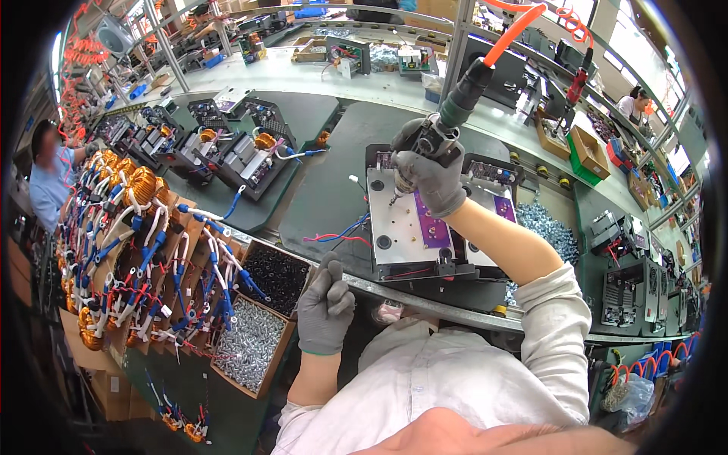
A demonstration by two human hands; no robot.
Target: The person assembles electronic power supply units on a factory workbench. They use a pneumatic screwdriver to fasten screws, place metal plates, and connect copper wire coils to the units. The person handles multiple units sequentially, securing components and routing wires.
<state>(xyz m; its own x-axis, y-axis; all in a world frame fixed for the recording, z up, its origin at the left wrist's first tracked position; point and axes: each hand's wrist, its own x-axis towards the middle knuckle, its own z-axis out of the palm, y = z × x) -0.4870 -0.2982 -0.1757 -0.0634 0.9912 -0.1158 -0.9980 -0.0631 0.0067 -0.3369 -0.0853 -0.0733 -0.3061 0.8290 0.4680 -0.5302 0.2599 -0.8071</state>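
My left hand (326, 307) pinches nothing visible near the metal plate (394, 227); right hand (431, 178) grips the screwdriver (440, 129), tilted, bit may slip.

Bright, even workshop light – daylight glows at the windows (641, 30) upper right, washed out to near white, and the pale worktop (303, 72) at the back carries a soft sheen. Shadows weak and short; the dark mats stay readable, metal plate (398, 220) shows mild glare only. Strong fisheye bend – shelf rails and bench edges curve toward the rim, a black vignette rings the frame, detail goes soft and smeared at the far left and right edges while the centre stays sharp, and the nearest cloth at the bottom edge is out of focus.
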